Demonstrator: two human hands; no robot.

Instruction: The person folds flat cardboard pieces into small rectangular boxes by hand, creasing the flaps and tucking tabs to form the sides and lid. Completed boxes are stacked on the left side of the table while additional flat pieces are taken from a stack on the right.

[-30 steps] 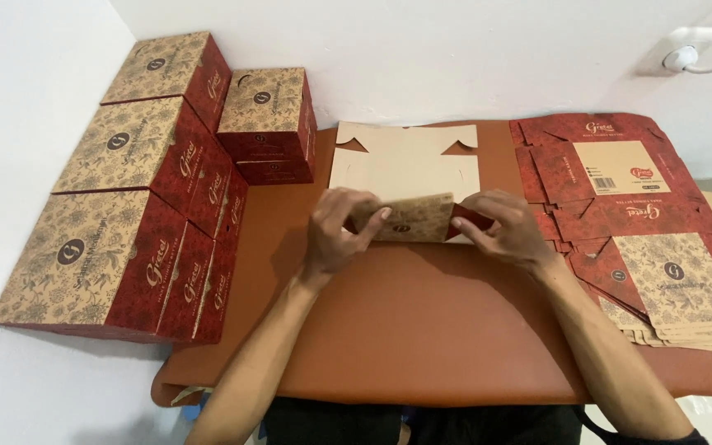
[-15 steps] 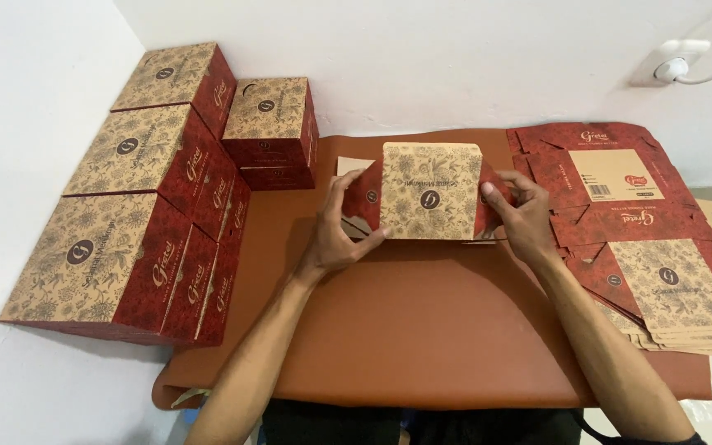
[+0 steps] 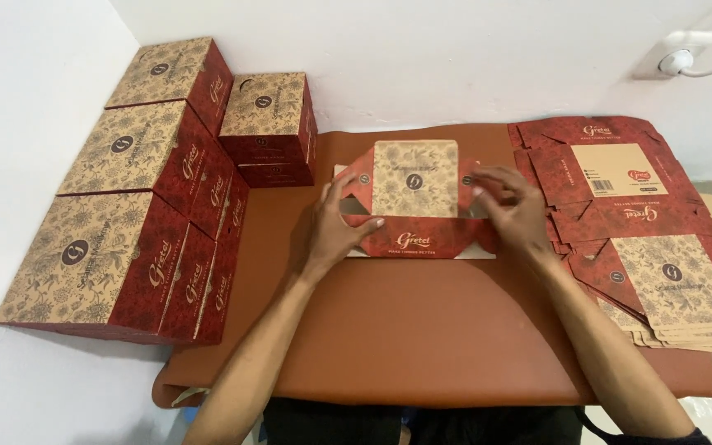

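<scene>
A partly folded cardboard box (image 3: pixel 415 188), tan with a floral print on top and red on its sides, lies on the brown mat (image 3: pixel 422 338) in front of me. My left hand (image 3: pixel 333 227) grips its left red side flap, thumb along the front panel. My right hand (image 3: pixel 511 208) holds the right side flap, fingers curled over its edge. The box's front red panel faces me.
Several finished red and tan boxes (image 3: pixel 125 222) are stacked at the left against the wall, and two more (image 3: pixel 272 124) stand behind. A pile of flat unfolded boxes (image 3: pixel 644 239) lies at the right. A wall socket (image 3: pixel 679 56) with a cable is at upper right.
The tan panel has been folded down flat and the box has spread wider. Both hands have moved from the panel's sides out to the red side flaps.
</scene>
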